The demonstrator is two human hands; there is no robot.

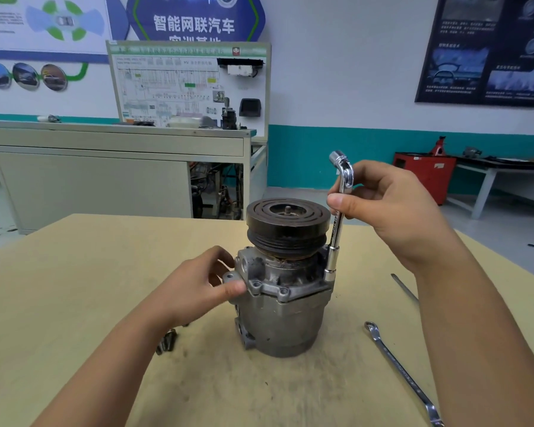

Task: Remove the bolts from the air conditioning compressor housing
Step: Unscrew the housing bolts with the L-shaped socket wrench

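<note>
Spanner (401, 374) lay nearest on the table (74, 272), right of the compressor (284, 318), likely set aside as a spare. Loose bolts (166, 342) sat by the left forearm, seemingly already out. The compressor stood upright mid-table, pulley (287, 223) on top. The left hand (195, 288) pinched a lug on the housing's left side, apparently to stop it turning. The right hand (392, 211) curled round the upright wrench (336, 232), whose lower end met the flange's right edge, probably over a bolt. A cabinet (90, 180) stood behind.

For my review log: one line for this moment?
left hand grips compressor; right hand holds socket wrench upright at flange; loose bolts on table
</note>
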